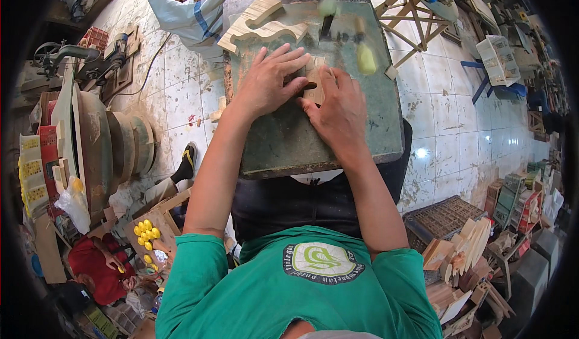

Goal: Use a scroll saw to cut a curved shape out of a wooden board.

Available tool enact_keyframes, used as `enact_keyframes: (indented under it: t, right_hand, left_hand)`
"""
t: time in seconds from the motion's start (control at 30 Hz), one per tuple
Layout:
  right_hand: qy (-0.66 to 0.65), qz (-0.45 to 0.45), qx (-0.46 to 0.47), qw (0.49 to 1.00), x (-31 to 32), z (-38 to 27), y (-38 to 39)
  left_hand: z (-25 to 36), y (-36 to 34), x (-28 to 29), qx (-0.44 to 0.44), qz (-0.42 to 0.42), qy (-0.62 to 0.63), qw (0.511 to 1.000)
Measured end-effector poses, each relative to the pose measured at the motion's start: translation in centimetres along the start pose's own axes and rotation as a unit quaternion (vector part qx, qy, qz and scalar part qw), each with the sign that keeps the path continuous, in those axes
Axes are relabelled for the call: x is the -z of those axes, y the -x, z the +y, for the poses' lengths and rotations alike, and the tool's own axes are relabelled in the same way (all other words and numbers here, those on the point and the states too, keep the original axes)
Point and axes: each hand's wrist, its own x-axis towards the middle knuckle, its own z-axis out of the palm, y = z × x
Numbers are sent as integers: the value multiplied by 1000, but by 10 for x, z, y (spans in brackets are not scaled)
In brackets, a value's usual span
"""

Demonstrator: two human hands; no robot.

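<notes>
Both my hands rest on a worn green metal machine table (271,140). A light-coloured piece of wood (314,68) lies between them, partly hidden by my fingers; a dark opening shows at its middle. My left hand (272,78) has its fingers stretched and lying over the wood's left side, the thumb reaching toward the dark opening. On the right side, my right hand (341,101) has bent fingers and the thumb closed on the wood's edge. Beyond my left fingers lies a flat wooden piece with a curved, wavy outline (244,28).
A dark upright machine part (326,27) stands at the table's far side, beside a blurred yellow-green object (365,59). A white sack of offcuts (187,16) is at far left, a wooden stand (413,19) at far right. Another person in red (99,263) sits lower left.
</notes>
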Motion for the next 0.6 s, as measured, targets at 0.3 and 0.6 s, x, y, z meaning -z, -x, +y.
enact_keyframes:
  t: [0.3, 0.6]
  right_hand:
    - [-7, -10, 14, 1000, 2, 9, -4]
    - [-7, -61, 59, 996, 11, 30, -15]
  left_hand:
    - [2, 1, -3, -4, 26, -15, 1000]
    - [8, 4, -16, -1, 80, -48, 996]
